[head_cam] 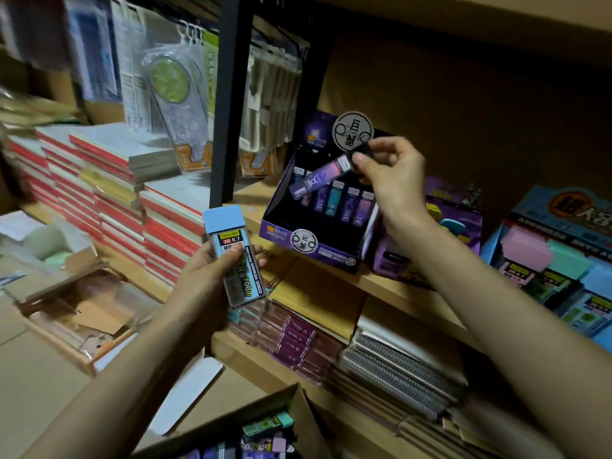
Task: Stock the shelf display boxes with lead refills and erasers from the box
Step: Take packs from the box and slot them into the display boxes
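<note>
Nearest to us, at the bottom edge, the cardboard box (306,419) stood open, with loose refill packs (268,425) left inside, so we judged the stocking only part done. Above it the left hand (202,283) was wrapped around a blue-capped refill case (236,256), fingers curled over its front, the case upright with the cap on top, and held short of the shelf (390,286). Further in, the right hand (394,183) pinched a purple refill tube (318,177) by its upper end between thumb and fingertips. The tube's long axis ran on a slant, free end pointing down and left, just above the row of upright tubes in the purple display box (281,231). Tube and row looked apart, not touching. We judged this the key relation: the tube lay right over the open display, low end first, so the right hand only needed to tip it upright and lower it into a gap; which slot was free we could not tell. The blue case looked like it belonged in the blue display box (526,210) far to the right, past the right arm and well apart from the left hand. The right hand was the nearer one to it, so the left would have to cross over or pass the case across. Farthest back, packs hung on hooks (185,94), blurred.
</note>
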`<action>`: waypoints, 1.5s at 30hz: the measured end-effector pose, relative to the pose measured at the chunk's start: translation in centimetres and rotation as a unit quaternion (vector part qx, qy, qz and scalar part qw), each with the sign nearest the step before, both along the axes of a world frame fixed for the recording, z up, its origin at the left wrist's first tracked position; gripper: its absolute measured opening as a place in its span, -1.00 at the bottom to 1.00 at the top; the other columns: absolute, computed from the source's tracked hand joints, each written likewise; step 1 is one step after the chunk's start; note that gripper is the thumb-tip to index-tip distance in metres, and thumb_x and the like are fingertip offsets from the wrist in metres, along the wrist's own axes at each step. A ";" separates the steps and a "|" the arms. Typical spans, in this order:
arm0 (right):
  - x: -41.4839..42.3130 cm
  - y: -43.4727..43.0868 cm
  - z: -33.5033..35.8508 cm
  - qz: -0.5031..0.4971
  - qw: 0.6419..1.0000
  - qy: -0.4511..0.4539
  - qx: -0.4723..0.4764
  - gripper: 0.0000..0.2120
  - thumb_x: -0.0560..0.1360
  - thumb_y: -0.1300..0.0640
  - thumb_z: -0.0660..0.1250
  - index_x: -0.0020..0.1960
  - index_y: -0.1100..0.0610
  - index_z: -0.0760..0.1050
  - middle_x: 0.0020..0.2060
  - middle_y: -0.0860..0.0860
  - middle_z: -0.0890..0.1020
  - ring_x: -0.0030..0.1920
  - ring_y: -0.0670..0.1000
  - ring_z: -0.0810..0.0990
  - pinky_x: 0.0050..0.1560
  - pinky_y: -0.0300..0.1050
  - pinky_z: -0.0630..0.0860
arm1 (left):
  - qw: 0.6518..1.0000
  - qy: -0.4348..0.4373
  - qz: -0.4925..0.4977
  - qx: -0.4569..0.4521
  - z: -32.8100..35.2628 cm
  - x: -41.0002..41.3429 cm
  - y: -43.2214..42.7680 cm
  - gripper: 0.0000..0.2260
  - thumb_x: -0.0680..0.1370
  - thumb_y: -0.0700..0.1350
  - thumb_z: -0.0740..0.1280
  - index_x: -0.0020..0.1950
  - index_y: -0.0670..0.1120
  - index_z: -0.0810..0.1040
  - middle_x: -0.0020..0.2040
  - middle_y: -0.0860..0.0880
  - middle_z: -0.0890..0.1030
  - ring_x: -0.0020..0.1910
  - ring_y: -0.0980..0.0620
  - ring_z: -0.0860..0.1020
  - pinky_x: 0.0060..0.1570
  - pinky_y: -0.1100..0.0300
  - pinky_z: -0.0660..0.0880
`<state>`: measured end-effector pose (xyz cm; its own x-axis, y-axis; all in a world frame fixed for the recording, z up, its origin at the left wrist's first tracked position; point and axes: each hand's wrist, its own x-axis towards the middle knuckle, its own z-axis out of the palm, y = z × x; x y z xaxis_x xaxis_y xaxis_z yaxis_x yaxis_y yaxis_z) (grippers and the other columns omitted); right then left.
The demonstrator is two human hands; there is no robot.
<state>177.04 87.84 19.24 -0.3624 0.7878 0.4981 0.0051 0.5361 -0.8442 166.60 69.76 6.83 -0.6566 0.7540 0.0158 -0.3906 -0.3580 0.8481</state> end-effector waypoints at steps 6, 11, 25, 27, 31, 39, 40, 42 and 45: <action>-6.2 2.4 -0.1 -0.031 0.963 -0.150 0.224 -0.83 0.44 0.25 0.41 0.02 0.18 0.53 -0.14 -0.06 0.55 -0.11 -0.12 0.50 -0.17 -0.51 0.34 | 1.000 -0.002 0.028 -0.014 -0.9 -2.0 -1.1 -0.79 0.60 -0.15 0.20 0.22 -0.09 0.49 -0.09 -0.01 0.70 -0.16 0.08 0.68 -0.31 0.17 0.60; -7.4 3.1 -1.2 -0.013 0.956 -0.187 0.228 -0.81 0.43 0.26 0.41 0.03 0.22 0.52 -0.08 0.04 0.60 -0.06 -0.05 0.53 0.02 -0.20 0.45 | 0.999 -0.020 0.031 -0.013 -1.2 -2.8 -1.0 -0.78 0.60 -0.18 0.19 0.24 -0.12 0.47 -0.14 -0.02 0.71 -0.19 0.07 0.68 -0.35 0.18 0.59; -8.6 3.6 0.2 0.000 0.952 -0.225 0.209 -0.83 0.41 0.25 0.44 -0.01 0.18 0.56 -0.11 0.05 0.60 -0.09 -0.03 0.54 -0.05 -0.22 0.46 | 0.999 -0.028 0.015 -0.001 -1.1 -2.8 -0.7 -0.82 0.60 -0.18 0.20 0.18 -0.11 0.48 -0.16 -0.03 0.71 -0.20 0.07 0.68 -0.31 0.17 0.61; -8.4 3.6 0.1 -0.003 0.953 -0.223 0.207 -0.84 0.41 0.25 0.45 -0.02 0.17 0.56 -0.12 0.04 0.59 -0.10 -0.04 0.54 -0.06 -0.23 0.45 | 0.999 -0.032 0.015 0.001 -1.1 -2.9 -0.7 -0.82 0.60 -0.18 0.20 0.18 -0.11 0.48 -0.15 -0.03 0.71 -0.20 0.07 0.68 -0.30 0.17 0.62; -8.5 3.5 -0.6 -0.003 0.956 -0.217 0.200 -0.83 0.39 0.27 0.46 -0.03 0.19 0.58 -0.16 0.03 0.59 -0.12 -0.04 0.55 -0.05 -0.19 0.48 | 0.999 -0.038 0.016 0.002 -1.1 -3.0 -0.6 -0.81 0.60 -0.18 0.20 0.19 -0.11 0.47 -0.14 -0.04 0.71 -0.19 0.06 0.68 -0.28 0.16 0.62; -9.0 3.7 -2.6 -0.042 0.923 -0.247 0.292 -0.77 0.42 0.22 0.44 0.06 0.22 0.58 0.00 0.13 0.59 -0.02 0.08 0.56 0.04 -0.09 0.48 | 0.999 -0.030 0.014 0.003 -1.4 -2.9 -0.3 -0.80 0.59 -0.17 0.21 0.20 -0.09 0.47 -0.10 -0.03 0.71 -0.16 0.05 0.68 -0.32 0.18 0.59; -9.0 3.8 -2.6 -0.045 0.909 -0.261 0.322 -0.76 0.42 0.21 0.44 0.07 0.24 0.58 0.03 0.14 0.55 -0.01 0.09 0.54 0.05 -0.08 0.47 | 0.999 -0.032 0.013 0.004 -1.3 -2.8 -0.2 -0.79 0.59 -0.17 0.21 0.21 -0.09 0.47 -0.09 -0.04 0.71 -0.16 0.04 0.68 -0.33 0.18 0.59; -9.1 3.8 -2.2 -0.050 0.894 -0.284 0.343 -0.74 0.44 0.20 0.42 0.11 0.25 0.57 0.06 0.15 0.47 0.05 0.12 0.49 0.11 -0.06 0.44 | 0.999 -0.032 0.006 0.004 -1.2 -2.6 -0.1 -0.79 0.58 -0.17 0.22 0.22 -0.11 0.47 -0.07 -0.06 0.70 -0.15 0.03 0.68 -0.33 0.17 0.59; -8.6 3.3 -1.6 -0.068 0.864 -0.345 0.361 -0.64 0.51 0.10 0.34 0.28 0.17 0.49 0.14 0.14 0.43 0.20 0.15 0.39 0.25 0.02 0.35 | 1.000 -0.015 -0.006 0.007 -0.9 -2.2 -0.1 -0.79 0.57 -0.15 0.24 0.20 -0.11 0.48 -0.05 -0.06 0.70 -0.13 0.03 0.68 -0.31 0.18 0.59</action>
